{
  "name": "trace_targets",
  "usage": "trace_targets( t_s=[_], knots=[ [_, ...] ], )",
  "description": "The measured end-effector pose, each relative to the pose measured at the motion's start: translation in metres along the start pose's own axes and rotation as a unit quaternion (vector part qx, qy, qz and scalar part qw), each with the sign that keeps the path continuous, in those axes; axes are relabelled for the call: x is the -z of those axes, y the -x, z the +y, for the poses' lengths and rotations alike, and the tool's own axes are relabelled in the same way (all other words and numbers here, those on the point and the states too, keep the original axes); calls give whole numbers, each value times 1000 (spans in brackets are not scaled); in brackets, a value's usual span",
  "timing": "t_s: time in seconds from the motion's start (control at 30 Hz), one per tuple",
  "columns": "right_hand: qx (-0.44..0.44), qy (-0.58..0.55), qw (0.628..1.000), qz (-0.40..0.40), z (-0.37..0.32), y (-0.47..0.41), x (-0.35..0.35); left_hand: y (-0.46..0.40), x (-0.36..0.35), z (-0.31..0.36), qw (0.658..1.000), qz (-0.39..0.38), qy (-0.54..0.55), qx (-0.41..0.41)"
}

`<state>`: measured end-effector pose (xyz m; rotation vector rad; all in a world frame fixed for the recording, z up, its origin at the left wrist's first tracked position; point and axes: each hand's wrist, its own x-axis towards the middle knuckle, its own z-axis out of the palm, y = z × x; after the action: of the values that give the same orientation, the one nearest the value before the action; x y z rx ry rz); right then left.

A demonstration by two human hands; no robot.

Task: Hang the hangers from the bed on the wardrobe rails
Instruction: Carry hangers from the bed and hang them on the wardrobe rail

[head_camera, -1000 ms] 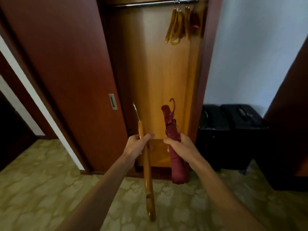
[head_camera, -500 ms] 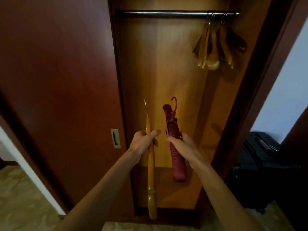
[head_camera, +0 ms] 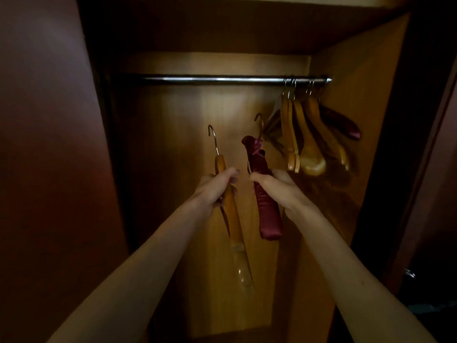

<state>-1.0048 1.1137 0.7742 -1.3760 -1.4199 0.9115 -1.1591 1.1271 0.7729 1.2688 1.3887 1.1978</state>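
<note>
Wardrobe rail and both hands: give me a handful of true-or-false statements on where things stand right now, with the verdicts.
1. The left hand grips a wooden hanger. True.
2. The right hand is empty. False: it grips a padded maroon hanger.
3. The rail carries no hangers yet. False: a cluster of hung hangers sits at its right end.
4. Neither held hanger's hook is on the rail. True: both hooks are below it.
5. The hung hangers are all wooden. False: a maroon padded one hangs among them.
</note>
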Motion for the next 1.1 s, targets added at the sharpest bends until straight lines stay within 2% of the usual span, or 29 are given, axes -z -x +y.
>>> trace_targets(
  t_s=[0.23,0.37,0.57,0.87,1.1],
  knots=[
    [40,3,999,18,-66,-112,36,-111,-22,94,996,-12,-27,-82],
    [32,-17,999,17,-87,-150,53,-147,-37,122,990,20,-41,-133],
    [20,5,1000,11,-101,-176,59,-175,-60,134,987,21,-38,-152],
    [-25,30,997,66,-102,-191,63,-204,-83,132,987,-93,-14,-130],
    [-55,88,990,91,-109,-187,71,-224,-103,125,983,-129,-6,-134]
  ],
)
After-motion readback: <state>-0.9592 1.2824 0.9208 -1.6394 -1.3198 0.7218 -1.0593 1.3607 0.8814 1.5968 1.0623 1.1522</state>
